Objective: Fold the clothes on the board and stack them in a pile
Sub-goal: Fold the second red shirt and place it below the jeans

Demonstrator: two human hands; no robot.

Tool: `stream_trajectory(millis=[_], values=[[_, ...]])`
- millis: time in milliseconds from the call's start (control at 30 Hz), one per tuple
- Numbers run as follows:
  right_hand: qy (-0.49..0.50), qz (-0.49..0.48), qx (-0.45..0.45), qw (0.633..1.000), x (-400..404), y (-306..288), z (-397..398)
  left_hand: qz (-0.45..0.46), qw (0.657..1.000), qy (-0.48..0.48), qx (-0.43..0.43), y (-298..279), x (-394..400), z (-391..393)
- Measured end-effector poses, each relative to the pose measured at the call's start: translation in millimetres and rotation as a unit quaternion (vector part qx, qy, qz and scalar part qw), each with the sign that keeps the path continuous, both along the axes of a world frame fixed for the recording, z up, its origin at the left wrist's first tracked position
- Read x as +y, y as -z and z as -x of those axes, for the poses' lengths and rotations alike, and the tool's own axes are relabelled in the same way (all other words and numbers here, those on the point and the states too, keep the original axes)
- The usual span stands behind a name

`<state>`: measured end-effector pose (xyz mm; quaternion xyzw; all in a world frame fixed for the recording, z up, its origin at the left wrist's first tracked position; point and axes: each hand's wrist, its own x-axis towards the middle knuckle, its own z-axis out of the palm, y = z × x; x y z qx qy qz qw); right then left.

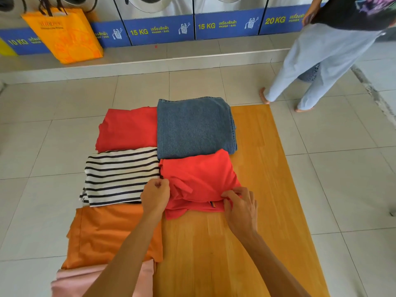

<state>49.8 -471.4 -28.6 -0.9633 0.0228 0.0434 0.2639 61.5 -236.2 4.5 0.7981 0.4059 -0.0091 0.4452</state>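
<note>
A wooden board [267, 200] lies on the tiled floor. On it sits a partly folded red shirt [199, 174]. My left hand [155, 197] pinches the shirt's left edge, and my right hand [241, 207] grips its near right corner. Behind the shirt rests a folded blue denim piece [195, 127]. Along the board's left side lie a red garment [128, 129], a black-and-white striped top [120, 174], an orange garment [107, 234] and a pink one [70, 281], my left forearm crossing over the last two.
A person in pale blue trousers [317, 67] stands barefoot on the tiles at the back right. An orange shopping bag [64, 35] leans against a row of washing machines [160, 24] on a raised step along the back.
</note>
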Motion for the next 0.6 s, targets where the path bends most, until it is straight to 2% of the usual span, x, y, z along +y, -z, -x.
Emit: stream_trajectory(millis=[133, 367, 600], values=[[-0.019, 0.027, -0.011, 0.999, 0, 1, 0, -0.031, 0.998, 0.047, 0.015, -1, -21, -4], [-0.032, 0.034, -0.015, 0.999, -2, 2, 1, 0.063, 0.994, 0.019, 0.084, 5, -16, -11], [-0.033, 0.023, -0.021, 0.999, -3, 1, 3, 0.068, 0.993, 0.029, 0.097, 19, 17, 8]])
